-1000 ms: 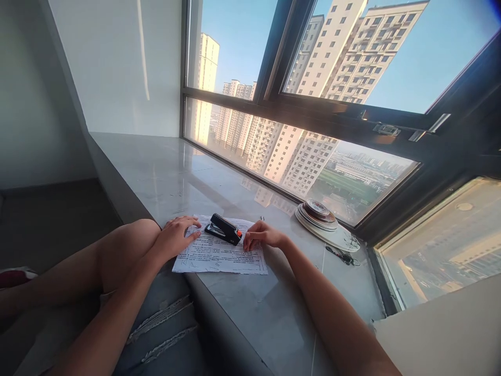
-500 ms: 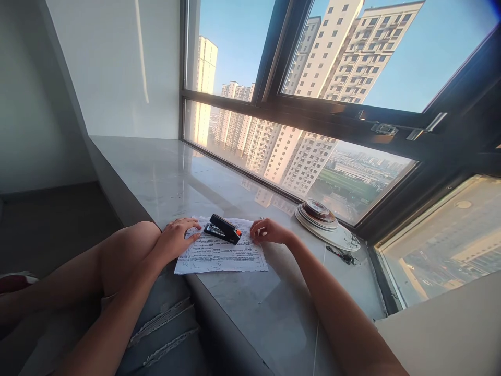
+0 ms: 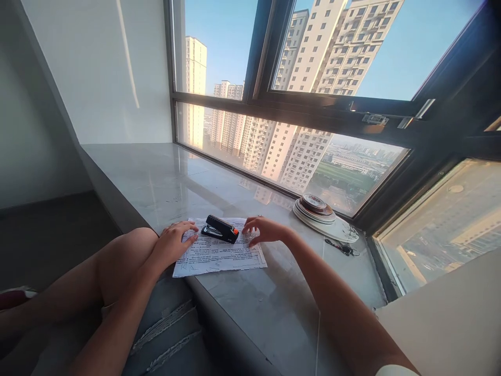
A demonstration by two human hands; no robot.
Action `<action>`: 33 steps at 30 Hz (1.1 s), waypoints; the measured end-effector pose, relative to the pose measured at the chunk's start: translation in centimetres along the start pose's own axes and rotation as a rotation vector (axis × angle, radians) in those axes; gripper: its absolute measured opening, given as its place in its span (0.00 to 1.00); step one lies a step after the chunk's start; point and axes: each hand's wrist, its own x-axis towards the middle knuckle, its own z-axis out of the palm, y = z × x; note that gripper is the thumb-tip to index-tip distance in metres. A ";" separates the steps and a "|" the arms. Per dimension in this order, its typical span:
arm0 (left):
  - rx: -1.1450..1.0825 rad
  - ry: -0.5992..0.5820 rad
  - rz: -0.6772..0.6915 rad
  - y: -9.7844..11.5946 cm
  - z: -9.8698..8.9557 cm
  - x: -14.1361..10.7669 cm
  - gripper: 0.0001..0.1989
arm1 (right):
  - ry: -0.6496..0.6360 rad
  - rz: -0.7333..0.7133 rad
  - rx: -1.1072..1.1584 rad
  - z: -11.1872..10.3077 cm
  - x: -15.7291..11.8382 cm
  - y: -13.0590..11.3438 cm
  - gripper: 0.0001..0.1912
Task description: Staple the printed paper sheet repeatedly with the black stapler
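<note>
A black stapler (image 3: pixel 220 230) with an orange-red patch at its right end lies on printed paper (image 3: pixel 223 257). The paper rests on the grey stone sill, its lower left corner reaching the sill's front edge. On the paper's left side lies my left hand (image 3: pixel 174 241), fingers apart, with its fingertips close to the stapler's left end. Just beyond the stapler's right end, my right hand (image 3: pixel 261 231) hovers over or touches the paper; I cannot tell which. Its fingers are bent and parted, with nothing between them.
Stacked plates (image 3: pixel 314 211) stand on the sill (image 3: pixel 250 297) near the window, beside keys on a ring (image 3: pixel 344 249). The dark window frame (image 3: pixel 305 107) runs along the back. My bent knee (image 3: pixel 135 248) is against the sill's front edge.
My right hand has moved slightly left, nearer the stapler's orange-red end, and its fingers have spread. My left hand and the stapler stay in place. The view has shifted a little.
</note>
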 end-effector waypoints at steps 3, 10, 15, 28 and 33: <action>0.004 -0.004 0.007 0.0 0.0 0.0 0.15 | -0.017 0.026 -0.030 -0.3 0.2 -0.6 0.24; 0.005 -0.014 0.008 0.0 -0.1 0.1 0.15 | -0.015 0.004 0.132 0.4 1.0 -1.9 0.18; 0.010 -0.015 -0.005 0.0 0.0 0.1 0.16 | -0.018 0.066 0.085 0.2 0.9 -1.6 0.14; -0.005 -0.015 -0.012 0.6 -0.4 -0.2 0.14 | -0.073 0.051 0.017 -0.2 1.0 -3.4 0.08; 0.002 -0.014 -0.017 0.7 -0.5 -0.2 0.14 | -0.080 0.186 -0.090 -0.6 0.5 -3.0 0.11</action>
